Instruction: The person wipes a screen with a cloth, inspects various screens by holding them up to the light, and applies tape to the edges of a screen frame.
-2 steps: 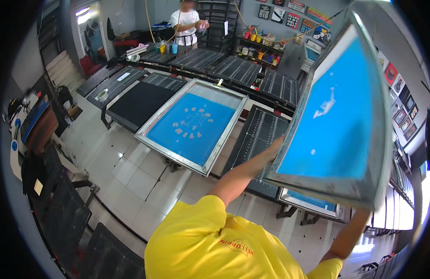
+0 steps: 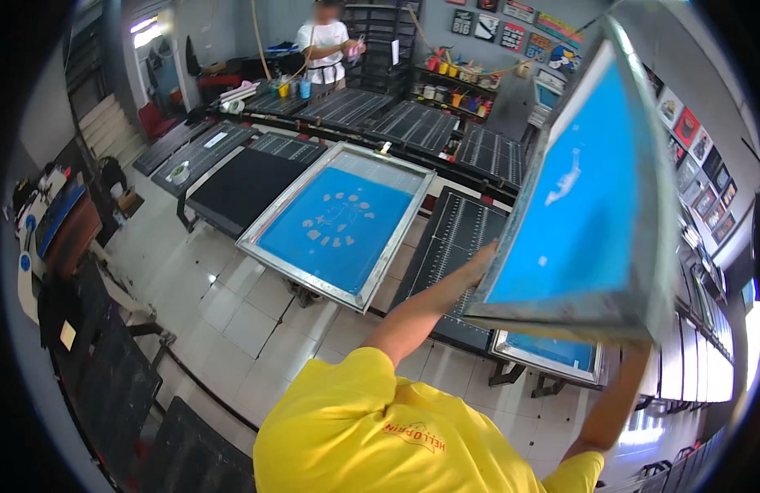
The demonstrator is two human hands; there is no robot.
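Note:
A screen-printing frame (image 2: 577, 197) with a blue mesh and a metal rim is held up, tilted nearly upright, on the right. My left hand (image 2: 483, 261) grips its left edge; the fingertips are hidden behind the rim. My right arm reaches up to the frame's lower right corner, where the rim covers the hand. Pale open shapes show in the blue mesh. Another screen-printing frame (image 2: 330, 218), with a ring of pale shapes, lies flat to the left of my left arm. Below the raised frame is a black printing board (image 2: 454, 238) with white ruled marks.
More black boards (image 2: 330, 105) line the long rack behind. A further blue screen (image 2: 552, 349) lies under the raised one. At the back stands a person (image 2: 322, 49) in a white shirt, beside a shelf (image 2: 458, 86) of ink pots. A black-covered board (image 2: 248, 185) is at left.
The raised frame has turned slightly and its lower right corner has moved up and left. My right arm has risen with it. The flat frame stays in place.

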